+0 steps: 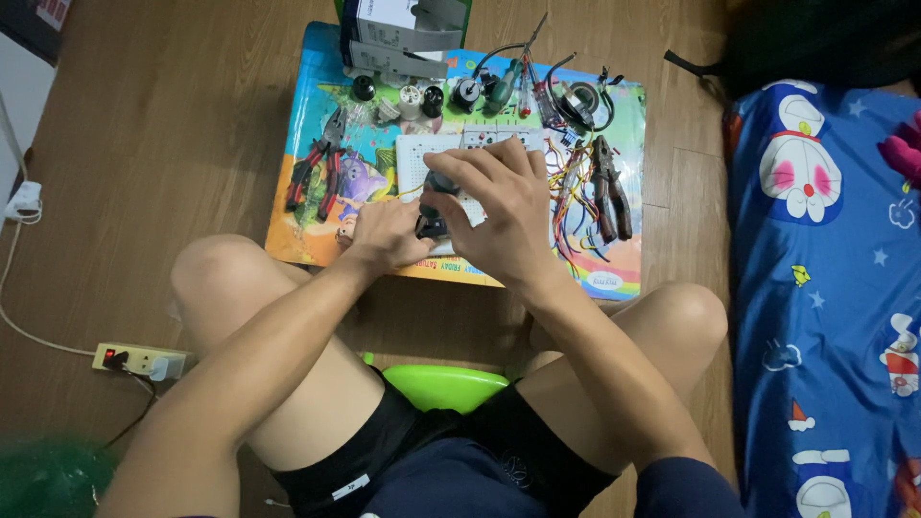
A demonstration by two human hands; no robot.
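Head view: I see my left hand (pixel 384 235) and right hand (pixel 504 206) both closed on a small black part (pixel 434 213) over the white breadboard (pixel 417 158), mid-board on the colourful mat (pixel 297 225). Red pliers (pixel 317 173) lie left, dark pliers (pixel 609 192) and loose wires (pixel 571 206) right.

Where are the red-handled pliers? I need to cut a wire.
In the head view, the red-handled pliers lie on the left side of the colourful mat, left of the white breadboard and the left hand.
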